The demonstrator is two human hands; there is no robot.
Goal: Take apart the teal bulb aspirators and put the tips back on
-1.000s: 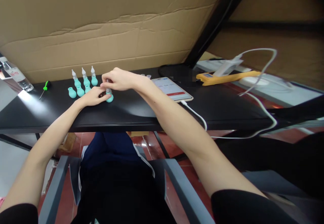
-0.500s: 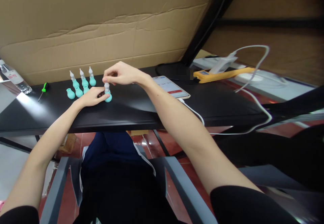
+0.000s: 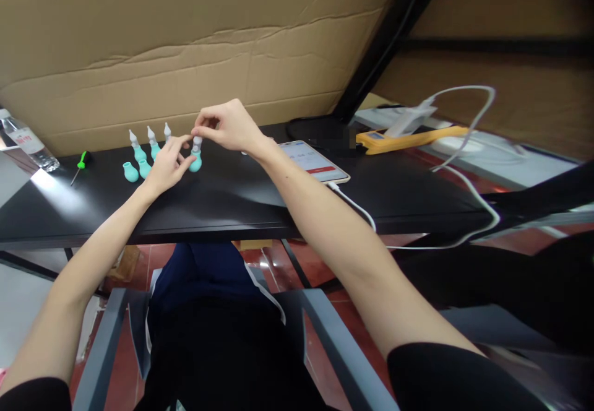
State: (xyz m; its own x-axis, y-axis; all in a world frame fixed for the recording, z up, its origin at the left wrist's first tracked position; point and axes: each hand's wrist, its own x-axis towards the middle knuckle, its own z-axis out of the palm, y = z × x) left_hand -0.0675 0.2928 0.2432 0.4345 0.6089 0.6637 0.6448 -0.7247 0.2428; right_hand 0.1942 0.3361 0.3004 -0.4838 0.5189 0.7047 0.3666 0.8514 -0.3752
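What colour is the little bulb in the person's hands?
The bulb is turquoise with a white tip, seen in the head view.

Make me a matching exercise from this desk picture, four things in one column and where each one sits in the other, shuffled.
Things
1. teal rubber bulb with a white nozzle
2. green-handled screwdriver
3. white smartphone with a lit screen
4. clear plastic water bottle

Places
A. plugged into a white cable, to the right of the hands
B. at the far left edge of the black desk, beside the cardboard
C. pinched between the left hand and right hand
D. lying flat, left of the rows of teal bulbs

Pairs: 1-C, 2-D, 3-A, 4-B
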